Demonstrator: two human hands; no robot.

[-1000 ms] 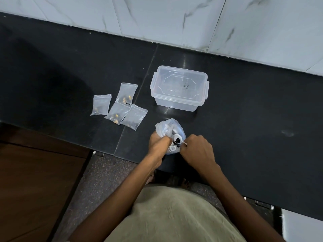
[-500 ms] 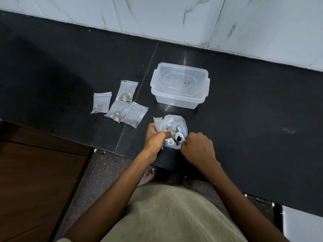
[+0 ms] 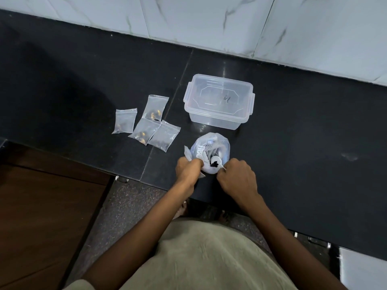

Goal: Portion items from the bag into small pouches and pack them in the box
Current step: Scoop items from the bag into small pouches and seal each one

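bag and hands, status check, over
Both hands, left and right, gripping bag at its mouth. Box lidded. Four pouches wait left of it. Nothing blocking.

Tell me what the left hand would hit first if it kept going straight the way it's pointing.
The left hand points away from the person and grips the bag, so the bag is already in its way. Past that, the clear box looks next in line, though depth is hard to judge.
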